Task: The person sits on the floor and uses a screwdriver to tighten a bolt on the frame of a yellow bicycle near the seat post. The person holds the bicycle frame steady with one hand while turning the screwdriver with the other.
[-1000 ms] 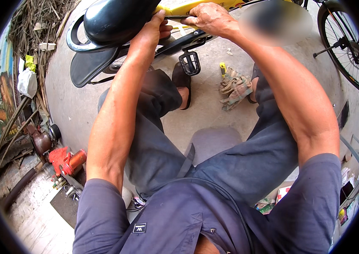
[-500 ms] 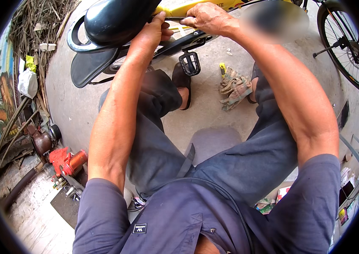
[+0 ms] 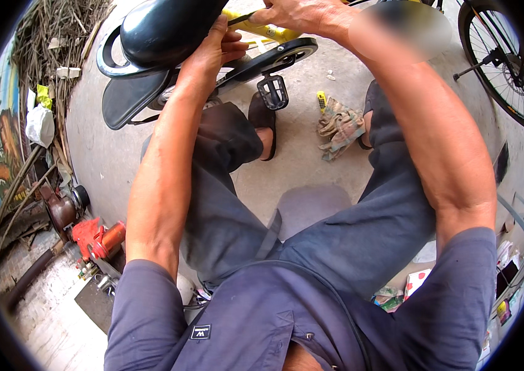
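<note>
Right hand [image 3: 299, 13]: fingertips pinched on one end of a thin dark strip [image 3: 243, 19], to the right of the black bicycle saddle [image 3: 166, 31].
Left hand [image 3: 214, 43]: thumb at the strip's other end, beside the saddle's right edge, fingers half curled; whether they clamp it cannot be told.
Dark strip: slants between the two hands, just right of the saddle, over the yellow frame [image 3: 266, 29]; its exact kind is too small to tell.
Strip work: apparently mid-course, since the strip is not free of the hands; whether anything is fastened or loosened does not show, so what is left is unclear.
In the way: the saddle's bulk and the fingers hide the strip's near end; the right hand is partly cut off above.
Bicycle parts: black pedal [image 3: 272, 91] below and right of the saddle; dark rear pad [image 3: 133, 102] beneath it.
Floor: crumpled cloth [image 3: 340, 127] with a yellow-and-black piece [image 3: 321, 101], farther to the saddle's lower right.
Farther out: another bicycle's wheel [image 3: 467, 46], well right of the saddle; dry sticks [image 3: 46, 37], left.
</note>
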### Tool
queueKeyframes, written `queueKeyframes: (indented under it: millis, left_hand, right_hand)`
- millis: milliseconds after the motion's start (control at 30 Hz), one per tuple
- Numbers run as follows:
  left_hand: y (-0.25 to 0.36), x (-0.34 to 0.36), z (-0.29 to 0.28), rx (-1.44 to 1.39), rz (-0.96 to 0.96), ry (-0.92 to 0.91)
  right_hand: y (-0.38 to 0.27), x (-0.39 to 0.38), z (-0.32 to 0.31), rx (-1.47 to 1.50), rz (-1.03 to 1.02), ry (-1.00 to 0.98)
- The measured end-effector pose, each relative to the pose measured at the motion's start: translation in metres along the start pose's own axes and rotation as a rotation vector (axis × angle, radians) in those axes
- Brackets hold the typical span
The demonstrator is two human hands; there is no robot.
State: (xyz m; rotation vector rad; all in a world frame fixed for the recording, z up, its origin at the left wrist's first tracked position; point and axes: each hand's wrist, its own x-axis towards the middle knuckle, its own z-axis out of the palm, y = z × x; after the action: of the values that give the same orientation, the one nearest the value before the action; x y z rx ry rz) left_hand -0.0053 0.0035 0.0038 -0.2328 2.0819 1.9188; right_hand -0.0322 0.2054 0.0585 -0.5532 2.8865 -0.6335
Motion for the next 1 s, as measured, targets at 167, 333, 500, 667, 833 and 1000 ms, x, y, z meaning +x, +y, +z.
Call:
queueKeyframes:
  millis: [167,333,500,667,833,1000]
  left_hand:
    - [0.0,-0.002,-0.001,0.006,-0.049,0.058]
    - [0.001,-0.004,0.0,0.02,-0.09,0.05]
    - [-0.001,-0.003,-0.001,-0.011,-0.077,0.038]
    - [0.0,-0.004,-0.001,-0.015,-0.07,0.02]
    - [0.0,-0.003,-0.002,-0.019,-0.061,0.009]
    - [-0.003,-0.002,-0.004,-0.04,-0.059,0.0]
  right_hand:
    - [0.0,0.002,0.003,-0.032,-0.02,0.034]
    - [0.003,0.004,0.007,-0.042,-0.054,0.064]
    - [0.001,0.006,0.003,-0.124,-0.08,0.019]
    - [0.007,0.011,0.006,-0.104,-0.087,0.022]
    - [0.008,0.01,0.01,-0.091,-0.106,0.07]
    - [0.005,0.008,0.009,-0.051,-0.074,0.079]
